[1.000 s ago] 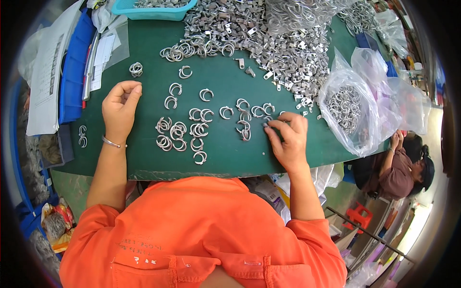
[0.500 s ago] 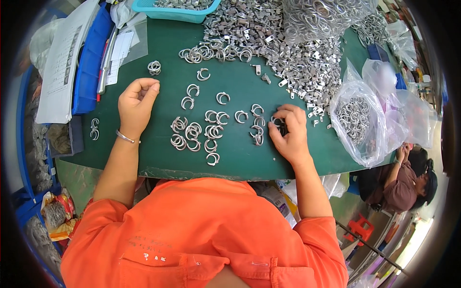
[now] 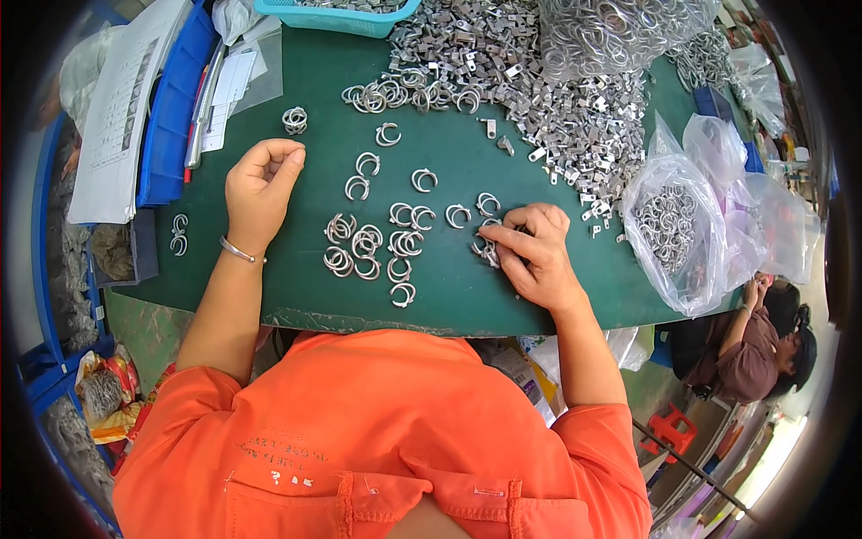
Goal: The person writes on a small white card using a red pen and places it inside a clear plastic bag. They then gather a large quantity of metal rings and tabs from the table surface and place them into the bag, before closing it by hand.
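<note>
My right hand [image 3: 536, 256] rests low over the green table, its fingers curled against a short column of silver open metal rings [image 3: 486, 251]. The fingers partly cover those rings. To the left, my left hand [image 3: 263, 184] is closed, thumb pressed to the curled forefinger; anything inside it is hidden. Just beyond its fingertips lies a small stack of rings [image 3: 294, 119]. Between my hands, several more C-shaped rings lie in loose groups, among them a cluster [image 3: 366, 241] and a single ring [image 3: 458, 216].
A heap of small metal tabs [image 3: 575, 126] covers the back right. Bagged rings [image 3: 664, 225] lie right, a larger bag [image 3: 620, 36] behind. A light-blue basket [image 3: 350, 20] stands at the back, a blue tray [image 3: 171, 135] with papers at left. Another person [image 3: 750, 350] sits at right.
My right hand has slid left onto the ring column, and the rings under its fingers have come along with it. My left hand keeps its closed pose; the whole view has shifted slightly.
</note>
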### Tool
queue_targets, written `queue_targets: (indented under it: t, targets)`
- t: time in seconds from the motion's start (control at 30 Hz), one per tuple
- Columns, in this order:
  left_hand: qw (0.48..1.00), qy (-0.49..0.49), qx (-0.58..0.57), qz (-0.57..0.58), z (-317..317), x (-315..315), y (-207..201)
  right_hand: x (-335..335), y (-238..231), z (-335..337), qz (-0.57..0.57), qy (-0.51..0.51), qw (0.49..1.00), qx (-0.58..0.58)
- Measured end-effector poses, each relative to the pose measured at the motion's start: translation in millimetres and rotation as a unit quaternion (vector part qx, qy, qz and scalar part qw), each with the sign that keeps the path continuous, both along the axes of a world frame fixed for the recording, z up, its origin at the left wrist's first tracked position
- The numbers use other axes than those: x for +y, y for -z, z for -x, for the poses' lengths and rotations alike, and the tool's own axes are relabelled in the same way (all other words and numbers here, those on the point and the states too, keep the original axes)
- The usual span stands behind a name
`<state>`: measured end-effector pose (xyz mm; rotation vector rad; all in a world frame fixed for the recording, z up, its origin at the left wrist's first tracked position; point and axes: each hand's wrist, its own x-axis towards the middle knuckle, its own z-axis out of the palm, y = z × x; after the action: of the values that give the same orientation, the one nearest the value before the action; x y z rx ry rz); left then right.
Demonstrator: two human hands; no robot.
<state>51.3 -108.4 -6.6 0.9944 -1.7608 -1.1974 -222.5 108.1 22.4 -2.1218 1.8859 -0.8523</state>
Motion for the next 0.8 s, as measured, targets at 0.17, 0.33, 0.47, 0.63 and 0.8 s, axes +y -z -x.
queue_targets:
  t: [0.17,0.33,0.47,0.63,0.8]
  targets:
    - [1.000,-0.007,0.009,-0.002,0.1,0.2,-0.2,2.0,0.2,1.0,-0.006,0.012,1.000,0.000]
    - [1.000,-0.006,0.010,-0.006,0.2,-0.2,1.7,-6.9,-9.4,-8.9,-0.012,0.018,0.999,-0.026]
    - [1.000,-0.015,0.006,0.001,1.0,0.7,0.9,-8.5,11.7,-6.5,0.011,0.016,1.000,0.014]
    - [1.000,-0.020,0.009,0.014,2.4,1.8,0.6,-22.4,6.1,-15.8,0.001,0.020,0.998,-0.059]
    - [1.000,-0.014,-0.012,0.004,3.2,3.5,-3.9,-54.8,-6.9,-27.4,-0.032,-0.085,0.995,0.051]
